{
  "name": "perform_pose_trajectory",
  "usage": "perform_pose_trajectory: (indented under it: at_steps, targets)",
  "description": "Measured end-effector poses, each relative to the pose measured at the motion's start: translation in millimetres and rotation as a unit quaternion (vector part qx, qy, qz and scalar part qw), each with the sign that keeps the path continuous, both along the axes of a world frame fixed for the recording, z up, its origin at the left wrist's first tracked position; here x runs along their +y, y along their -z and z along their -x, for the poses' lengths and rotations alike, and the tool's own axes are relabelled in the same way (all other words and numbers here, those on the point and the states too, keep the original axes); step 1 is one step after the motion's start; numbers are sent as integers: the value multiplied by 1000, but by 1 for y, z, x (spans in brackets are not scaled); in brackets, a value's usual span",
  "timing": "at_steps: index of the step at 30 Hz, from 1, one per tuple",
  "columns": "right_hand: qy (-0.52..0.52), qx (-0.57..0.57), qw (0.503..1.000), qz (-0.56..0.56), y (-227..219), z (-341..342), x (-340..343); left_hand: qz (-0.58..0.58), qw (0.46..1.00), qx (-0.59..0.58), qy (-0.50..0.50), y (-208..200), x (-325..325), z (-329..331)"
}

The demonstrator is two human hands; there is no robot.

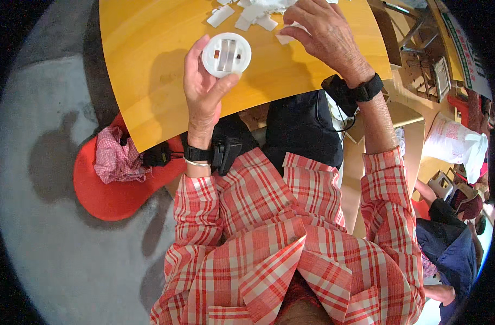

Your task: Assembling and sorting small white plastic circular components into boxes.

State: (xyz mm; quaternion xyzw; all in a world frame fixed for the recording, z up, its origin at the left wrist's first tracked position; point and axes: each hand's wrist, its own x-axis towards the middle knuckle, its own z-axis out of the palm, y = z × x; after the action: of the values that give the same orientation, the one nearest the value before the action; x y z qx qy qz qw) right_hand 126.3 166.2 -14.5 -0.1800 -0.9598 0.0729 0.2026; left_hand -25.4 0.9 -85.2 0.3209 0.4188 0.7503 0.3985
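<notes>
My left hand (200, 89) grips a round white plastic piece (209, 52) by its rim and holds it above the yellow table. In the piece's face are a shiny rectangular recess across the middle and small slots to either side. At the far edge my right hand (326, 40) is closed, thumb and fingers pinching a small flat white piece (285, 39); its fingers partly cover it. Beside that hand lies a heap of similar white rectangular pieces (258, 12), cut off by the top of the picture.
The yellow tabletop (150, 86) ends just before my lap. A red stool (109, 200) with a pink checked cloth (120, 157) stands at left. To the right are a cardboard-coloured box (410, 122), a white plastic bag (448, 141) and another person (448, 238).
</notes>
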Motion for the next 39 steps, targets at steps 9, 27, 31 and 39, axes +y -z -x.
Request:
perform_pose_trajectory:
  at_steps: [9, 27, 31, 39]
  targets:
    - [76, 78, 945, 309, 23, -10, -2, 48, 998, 1, 42, -6, 9, -2]
    - [-9, 161, 854, 494, 53, 13, -35, 35, 995, 14, 91, 4, 9, 5]
    - [35, 198, 840, 504, 56, 18, -58, 40, 995, -85, 27, 0, 8, 2]
    - [116, 275, 800, 520, 59, 26, -76, 4, 991, -106, 84, -6, 7, -2]
